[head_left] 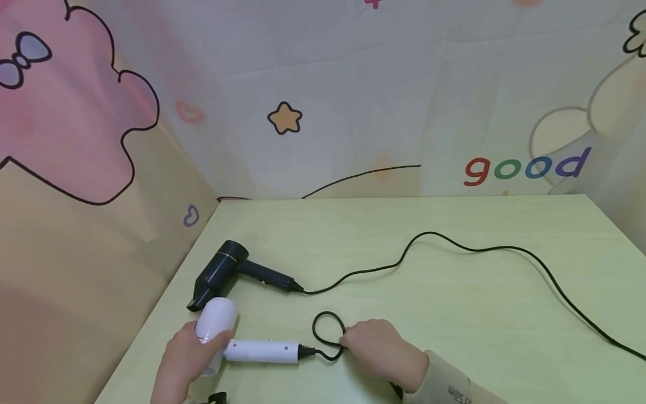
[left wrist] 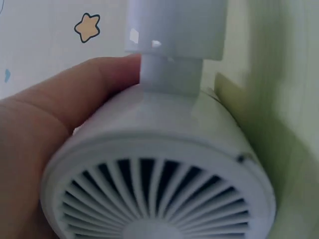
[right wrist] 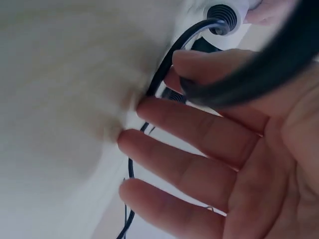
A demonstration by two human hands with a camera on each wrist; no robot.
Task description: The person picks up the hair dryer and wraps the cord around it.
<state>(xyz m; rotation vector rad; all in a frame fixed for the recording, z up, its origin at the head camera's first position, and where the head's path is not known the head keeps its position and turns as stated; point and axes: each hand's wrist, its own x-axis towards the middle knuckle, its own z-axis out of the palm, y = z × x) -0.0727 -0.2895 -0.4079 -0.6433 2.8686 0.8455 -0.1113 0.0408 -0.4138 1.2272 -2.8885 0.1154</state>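
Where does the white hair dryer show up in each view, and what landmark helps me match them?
Head: the white hair dryer lies lower left of centre.
Left wrist: the white hair dryer fills much of the frame, from the top edge to the bottom.
Right wrist: the white hair dryer is only partly visible, at the top edge, right of centre.
Shared landmark: the left hand gripping it, just a sliver in the right wrist view.
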